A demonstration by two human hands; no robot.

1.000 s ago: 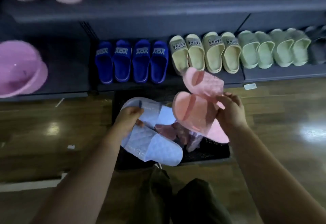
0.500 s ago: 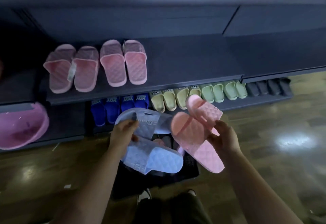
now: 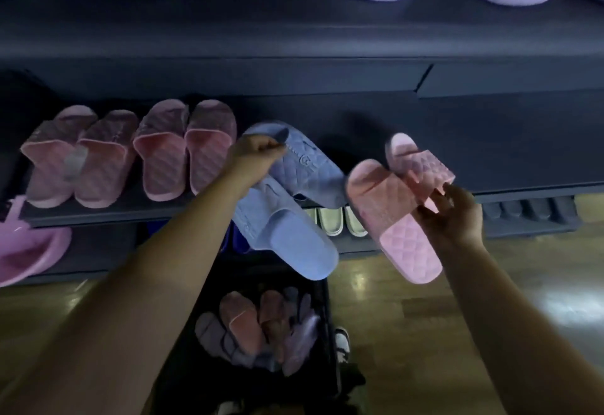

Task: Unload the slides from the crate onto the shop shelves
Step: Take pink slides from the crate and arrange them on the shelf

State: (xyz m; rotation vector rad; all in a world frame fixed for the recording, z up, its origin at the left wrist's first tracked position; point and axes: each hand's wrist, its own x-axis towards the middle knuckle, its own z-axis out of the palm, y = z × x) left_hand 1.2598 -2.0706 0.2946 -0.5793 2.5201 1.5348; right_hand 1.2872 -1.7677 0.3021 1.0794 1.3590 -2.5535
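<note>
No text here reads with certainty.

- Blue slides (image 3: 310,176), centre of frame: we note a small round embossed mark (image 3: 305,160) on the upper strap, its characters too blurred to read.
- Held pink slides (image 3: 405,241), centre right: nothing legible.
- Shelved pink slides (image 3: 160,153), centre left: pale tag (image 3: 74,162), unreadable.

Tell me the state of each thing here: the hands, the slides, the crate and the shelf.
left hand, grips the blue slides.
right hand, grips the held pink slides.
blue slides, pair held at the middle shelf's front edge.
held pink slides, pair in the air, not shelved.
crate, on the floor, holds loose slides.
middle shelf, four shelved pink slides at left, bare at right.
</note>
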